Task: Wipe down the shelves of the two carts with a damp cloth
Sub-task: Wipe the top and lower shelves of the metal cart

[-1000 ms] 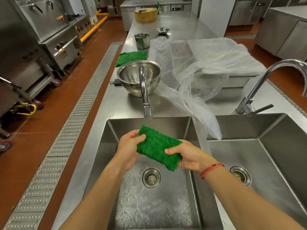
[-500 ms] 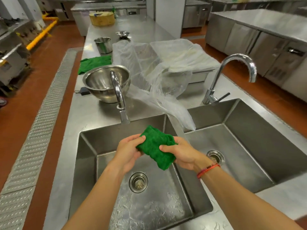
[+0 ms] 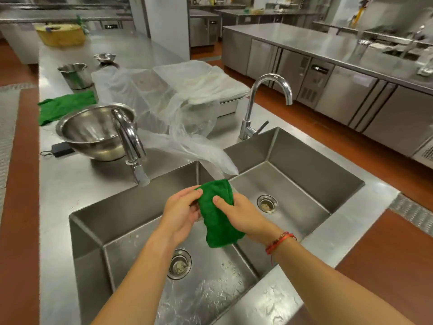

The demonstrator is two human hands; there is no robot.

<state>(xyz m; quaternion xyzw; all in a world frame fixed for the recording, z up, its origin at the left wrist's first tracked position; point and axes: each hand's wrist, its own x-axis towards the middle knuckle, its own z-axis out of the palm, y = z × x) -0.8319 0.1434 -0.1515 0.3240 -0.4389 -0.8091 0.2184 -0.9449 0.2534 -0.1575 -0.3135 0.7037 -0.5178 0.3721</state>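
Note:
Both hands hold a folded green cloth [image 3: 216, 216] over the divider of a double steel sink [image 3: 93, 221]. My left hand [image 3: 181, 213] grips its upper left edge, thumb on top. My right hand [image 3: 241, 215] pinches the cloth from the right, thumb pressed on its front; a red cord is tied round that wrist. The lower end of the cloth hangs free above the left basin. No cart is in view.
Each basin has a tap: left tap [image 3: 130, 141], right tap [image 3: 262, 99]. A steel bowl [image 3: 91, 131], a second green cloth [image 3: 63, 106], a steel cup [image 3: 75, 75] and a clear plastic sheet [image 3: 168, 109] over a tray lie on the counter. Steel cabinets [image 3: 351, 95] stand at right across the red floor.
The cloth has been bunched from a broad fold into a narrower hanging shape, and my hands have come closer together. The camera has turned right, bringing the right counters into view.

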